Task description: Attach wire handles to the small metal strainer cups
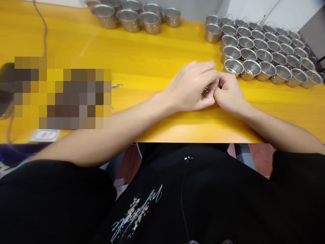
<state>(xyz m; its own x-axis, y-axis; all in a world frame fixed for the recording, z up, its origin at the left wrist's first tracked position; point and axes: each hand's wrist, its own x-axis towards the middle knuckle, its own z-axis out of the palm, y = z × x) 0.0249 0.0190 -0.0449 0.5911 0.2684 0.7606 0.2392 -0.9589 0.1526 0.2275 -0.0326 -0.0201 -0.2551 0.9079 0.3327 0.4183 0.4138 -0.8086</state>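
Observation:
My left hand (195, 86) is curled closed above the yellow table, round a perforated metal cup (206, 90). Only a small dark strip of the cup with dotted holes shows between the fingers; the hand hides the rest. Pressed against the left fingertips is my right hand (230, 93), also closed, with its fingers bent inward. What those right fingers grip is hidden. Just beyond the right hand stands the nearest row of perforated metal cups (233, 67), several of them with thin wire handles.
Rows of such cups fill the table's (142, 61) back right. More metal cups (149, 23) stand along the back edge. At left lie a blurred-out patch (76, 95), a small shiny metal piece (117, 86), a cable (44, 27) and a white label (45, 135).

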